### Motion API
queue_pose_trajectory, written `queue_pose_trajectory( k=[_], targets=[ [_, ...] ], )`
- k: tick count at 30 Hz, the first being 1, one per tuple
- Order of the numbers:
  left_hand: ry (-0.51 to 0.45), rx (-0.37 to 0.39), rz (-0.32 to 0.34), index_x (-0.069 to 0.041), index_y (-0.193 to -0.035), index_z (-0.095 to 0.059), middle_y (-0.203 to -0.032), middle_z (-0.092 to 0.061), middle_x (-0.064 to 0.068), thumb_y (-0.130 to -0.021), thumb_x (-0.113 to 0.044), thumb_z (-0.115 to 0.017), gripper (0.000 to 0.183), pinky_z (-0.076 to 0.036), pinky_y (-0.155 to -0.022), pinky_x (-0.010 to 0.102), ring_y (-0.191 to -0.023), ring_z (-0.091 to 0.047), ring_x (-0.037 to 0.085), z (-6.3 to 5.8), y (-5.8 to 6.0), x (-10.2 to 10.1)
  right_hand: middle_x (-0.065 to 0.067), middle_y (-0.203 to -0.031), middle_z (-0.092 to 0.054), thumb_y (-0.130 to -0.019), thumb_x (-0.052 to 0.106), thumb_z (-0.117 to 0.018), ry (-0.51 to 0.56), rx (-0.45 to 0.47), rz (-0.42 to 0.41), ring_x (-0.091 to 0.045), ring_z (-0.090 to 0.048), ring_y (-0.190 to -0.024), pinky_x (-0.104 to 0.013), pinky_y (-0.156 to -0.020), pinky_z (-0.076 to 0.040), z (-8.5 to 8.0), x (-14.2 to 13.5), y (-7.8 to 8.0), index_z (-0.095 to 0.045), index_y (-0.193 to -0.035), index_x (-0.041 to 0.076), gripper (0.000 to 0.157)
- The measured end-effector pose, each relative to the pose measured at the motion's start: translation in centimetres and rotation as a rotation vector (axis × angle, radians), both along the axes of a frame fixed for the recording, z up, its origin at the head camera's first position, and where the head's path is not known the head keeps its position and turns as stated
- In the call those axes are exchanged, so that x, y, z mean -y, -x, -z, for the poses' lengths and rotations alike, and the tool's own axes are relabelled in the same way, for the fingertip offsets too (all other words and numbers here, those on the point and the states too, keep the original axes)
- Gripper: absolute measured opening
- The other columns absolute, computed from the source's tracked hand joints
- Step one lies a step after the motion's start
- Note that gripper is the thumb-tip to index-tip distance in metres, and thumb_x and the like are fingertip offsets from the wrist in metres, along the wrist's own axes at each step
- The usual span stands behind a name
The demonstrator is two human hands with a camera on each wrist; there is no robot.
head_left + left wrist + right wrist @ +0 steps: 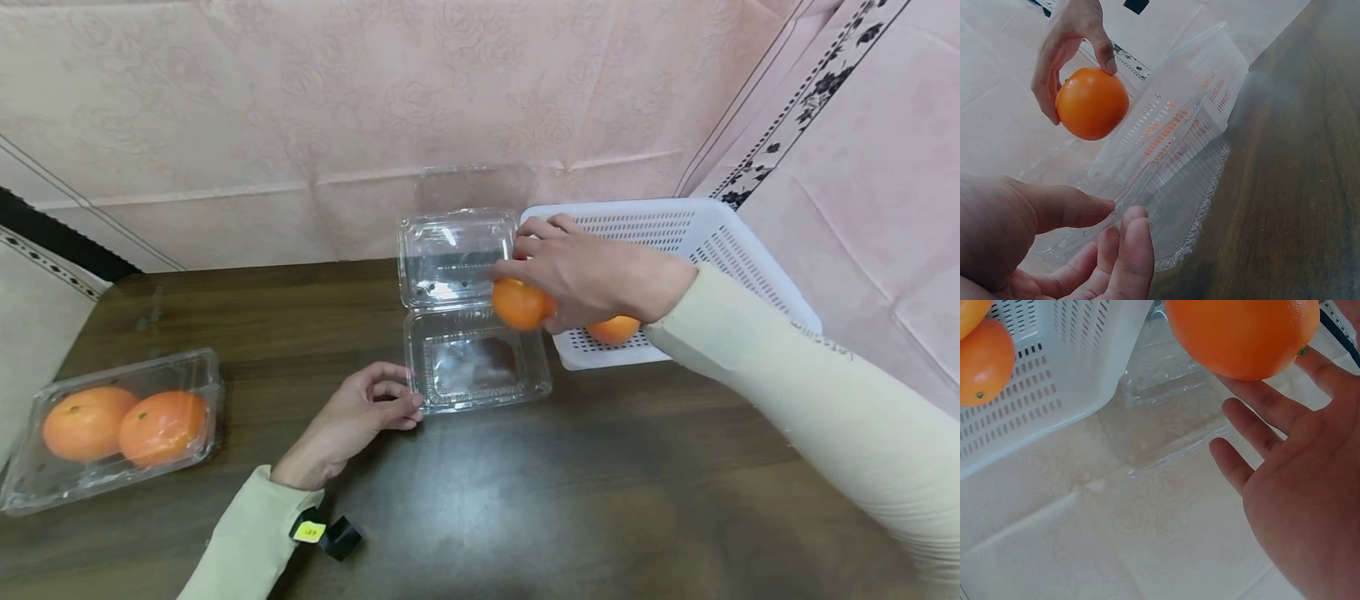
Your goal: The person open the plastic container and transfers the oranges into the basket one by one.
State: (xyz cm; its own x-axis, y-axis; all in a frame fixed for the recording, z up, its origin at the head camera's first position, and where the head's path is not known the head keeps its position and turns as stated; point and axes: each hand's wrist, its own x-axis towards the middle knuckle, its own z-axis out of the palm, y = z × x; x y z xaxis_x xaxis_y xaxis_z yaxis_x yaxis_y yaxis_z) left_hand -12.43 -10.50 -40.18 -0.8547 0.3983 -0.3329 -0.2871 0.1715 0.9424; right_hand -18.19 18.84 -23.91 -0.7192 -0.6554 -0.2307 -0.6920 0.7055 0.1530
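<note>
An open container (542, 377) lies between a box (45, 492) holding 2 oranges (162, 427), left, and a basket (738, 254), right.

We hold a glossy orange (522, 304) raised in our right hand (592, 277), near a clear plastic clamshell (474, 358). It lies open, our left hand (360, 417) pinching its left rim.

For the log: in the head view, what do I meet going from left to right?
Clear box with two oranges → left hand → open clear box → held orange → white basket. The right hand overlaps the last two, so it is left out.
</note>
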Motion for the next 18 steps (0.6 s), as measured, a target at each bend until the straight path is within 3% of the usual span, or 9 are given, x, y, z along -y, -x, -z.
queue_pose_trajectory(
  k=[18],
  targets=[
    [-0.007, -0.012, -0.004, 0.004, -0.139, -0.044, -0.107, -0.068, 0.015, -0.099, -0.009, -0.067, 0.048, -0.065, -0.086, 0.029, -0.091, -0.073, 0.02, 0.0, 0.0, 0.1, -0.01, -0.136, -0.059, -0.079, 0.027, -0.083, 0.029, 0.008, 0.056, -0.034, -0.037, -0.137, -0.055, -0.115, -0.033, -0.8, -2.3, 0.4, -0.051, -0.143, 0.024, 0.072]
  ],
)
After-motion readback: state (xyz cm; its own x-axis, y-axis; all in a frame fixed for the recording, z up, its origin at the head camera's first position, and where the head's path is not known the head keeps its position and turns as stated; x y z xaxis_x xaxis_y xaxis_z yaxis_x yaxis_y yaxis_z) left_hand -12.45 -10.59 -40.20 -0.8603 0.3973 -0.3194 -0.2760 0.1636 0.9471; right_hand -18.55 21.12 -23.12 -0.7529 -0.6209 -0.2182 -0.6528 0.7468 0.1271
